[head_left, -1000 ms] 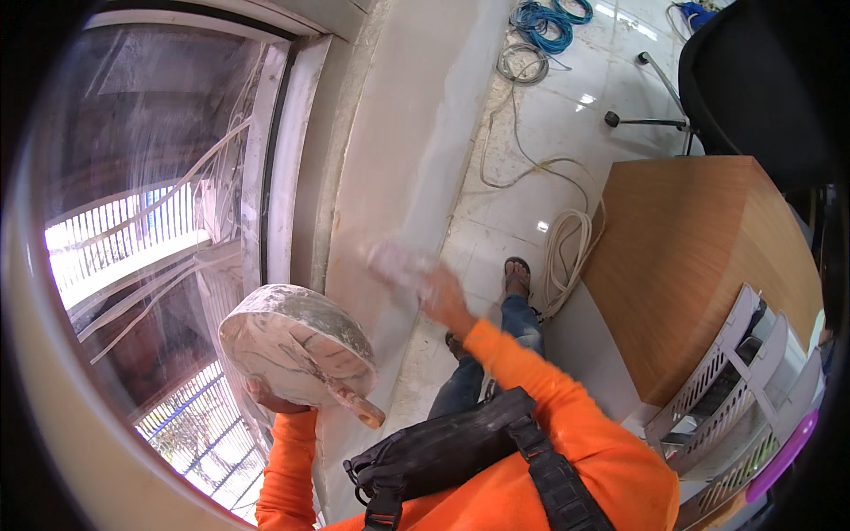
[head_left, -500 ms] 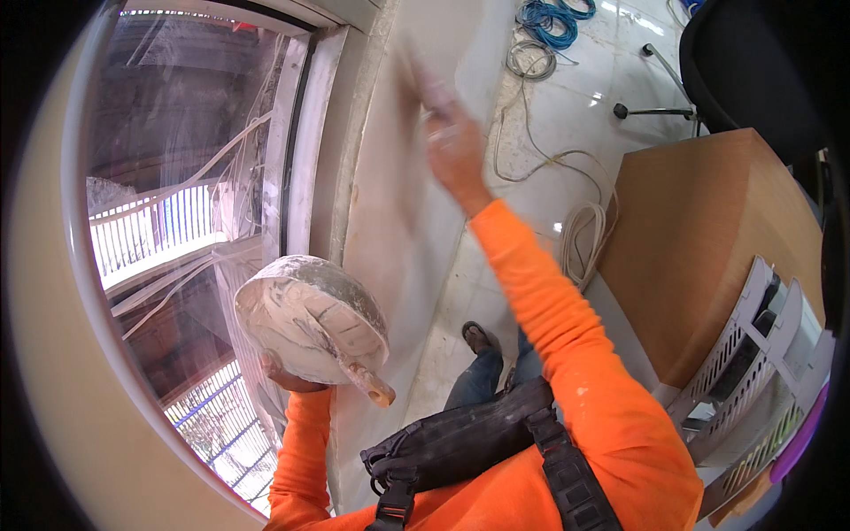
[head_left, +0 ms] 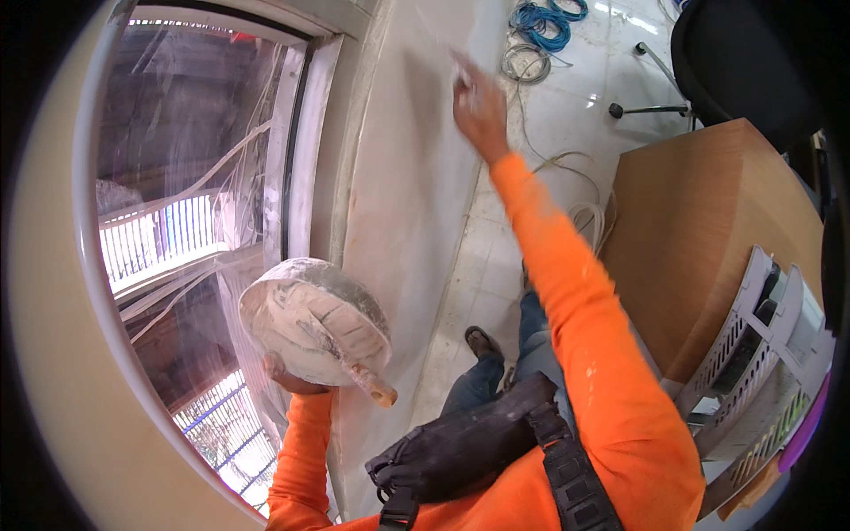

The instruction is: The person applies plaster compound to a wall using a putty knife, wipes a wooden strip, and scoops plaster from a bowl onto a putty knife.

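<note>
- A round, whitish bowl [head_left: 276, 311] with a crusted grey-white rim and pale paste inside rests in the left hand [head_left: 294, 377], its open side tilted up toward the head; it overlaps the lower end of the window frame in view.
- The left hand's fingers grip the bowl from its near underside, the thumb side showing against the outer wall.
- A flat-bladed tool with a paste-smeared brown wooden handle [head_left: 376, 388] lies in the bowl, the handle sticking out over the rim.
- The right hand [head_left: 481, 108] reaches out well beyond the bowl and to its right, at the end of a stretched orange sleeve [head_left: 580, 301].
- Its fingers are curled closed on a thin, pale thing [head_left: 462, 73], too blurred to tell its kind.
- Beyond and right of the bowl runs a long, smooth, pale grey plastered surface [head_left: 390, 239]; whether the right hand touches it, I cannot tell.
- Left of the bowl is a dusty glass window [head_left: 168, 168].
- Far beyond the bowl, to its right, blue cable coils [head_left: 542, 32] lie on the white tiled floor [head_left: 575, 119].
- Well right of the bowl stands a brown wood-grain desk [head_left: 699, 257].
</note>
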Demonstrator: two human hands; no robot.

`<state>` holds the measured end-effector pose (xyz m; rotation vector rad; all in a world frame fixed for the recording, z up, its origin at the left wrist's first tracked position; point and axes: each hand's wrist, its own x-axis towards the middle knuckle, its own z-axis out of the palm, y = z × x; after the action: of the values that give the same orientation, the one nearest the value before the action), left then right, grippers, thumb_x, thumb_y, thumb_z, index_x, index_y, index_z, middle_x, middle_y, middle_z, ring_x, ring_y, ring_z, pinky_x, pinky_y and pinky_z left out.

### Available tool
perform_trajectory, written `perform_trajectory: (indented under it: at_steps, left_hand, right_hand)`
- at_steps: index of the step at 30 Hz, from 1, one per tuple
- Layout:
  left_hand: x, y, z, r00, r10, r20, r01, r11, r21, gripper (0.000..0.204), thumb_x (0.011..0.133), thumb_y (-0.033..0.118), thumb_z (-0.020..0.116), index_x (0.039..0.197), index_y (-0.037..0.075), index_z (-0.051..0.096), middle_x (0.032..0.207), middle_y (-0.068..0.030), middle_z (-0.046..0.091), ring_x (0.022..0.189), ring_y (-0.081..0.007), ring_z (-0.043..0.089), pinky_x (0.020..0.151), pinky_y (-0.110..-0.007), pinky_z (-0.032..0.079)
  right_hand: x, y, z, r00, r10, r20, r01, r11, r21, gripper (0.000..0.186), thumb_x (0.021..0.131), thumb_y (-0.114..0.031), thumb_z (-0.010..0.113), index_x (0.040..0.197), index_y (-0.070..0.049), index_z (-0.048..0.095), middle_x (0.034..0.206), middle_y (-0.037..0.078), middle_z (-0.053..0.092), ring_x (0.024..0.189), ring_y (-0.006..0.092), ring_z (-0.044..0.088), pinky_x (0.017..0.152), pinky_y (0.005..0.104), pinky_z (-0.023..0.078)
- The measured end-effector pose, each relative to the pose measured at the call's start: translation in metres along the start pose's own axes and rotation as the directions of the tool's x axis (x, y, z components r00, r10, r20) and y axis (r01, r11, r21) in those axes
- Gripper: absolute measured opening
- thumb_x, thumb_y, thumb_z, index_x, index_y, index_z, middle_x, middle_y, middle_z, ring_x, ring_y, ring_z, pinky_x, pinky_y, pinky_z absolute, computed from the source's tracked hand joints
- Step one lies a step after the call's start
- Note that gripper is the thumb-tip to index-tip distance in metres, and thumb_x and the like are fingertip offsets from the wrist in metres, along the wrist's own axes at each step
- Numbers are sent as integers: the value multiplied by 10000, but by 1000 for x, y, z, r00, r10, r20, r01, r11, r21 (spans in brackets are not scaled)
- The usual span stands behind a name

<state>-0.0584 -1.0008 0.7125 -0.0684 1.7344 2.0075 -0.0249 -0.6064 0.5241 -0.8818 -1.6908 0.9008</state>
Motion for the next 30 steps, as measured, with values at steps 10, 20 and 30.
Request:
perform_trajectory:
  at_steps: [10, 20, 30]
  left_hand:
    - [0, 0, -1, 996, -61, 70, 70, 989, -134, 828, 770, 579, 469, 1411, 89, 284, 1371, -130, 390, 1243, -311, 393, 1050, -452, 317]
    - [-2, 0, 10, 1000, 2, -18, -3, 1000, -31, 847, 750, 582, 509, 1404, 88, 294, 1376, -141, 386, 1232, -333, 410, 1026, -469, 353]
    - [-2, -2, 11, 994, -34, 107, 49, 989, -142, 819, 780, 583, 450, 1415, 95, 282, 1387, -132, 376, 1252, -323, 387, 1047, -461, 323]
  right_hand:
    - [-70, -67, 0, 862, 105, 496, -5, 980, -200, 414, 770, -122, 545, 1180, -67, 564, 955, 204, 614, 870, 383, 567, 746, 493, 439]
    - [-90, -106, -43, 999, -28, -15, 29, 992, 120, 414, 762, -21, 504, 1175, 10, 513, 735, 183, 582, 716, 326, 569, 675, 415, 448]
    - [-116, -155, -59, 923, -45, 383, -105, 925, 364, 500, 755, 44, 432, 1244, -12, 524, 1237, 216, 527, 958, 375, 573, 786, 451, 463]
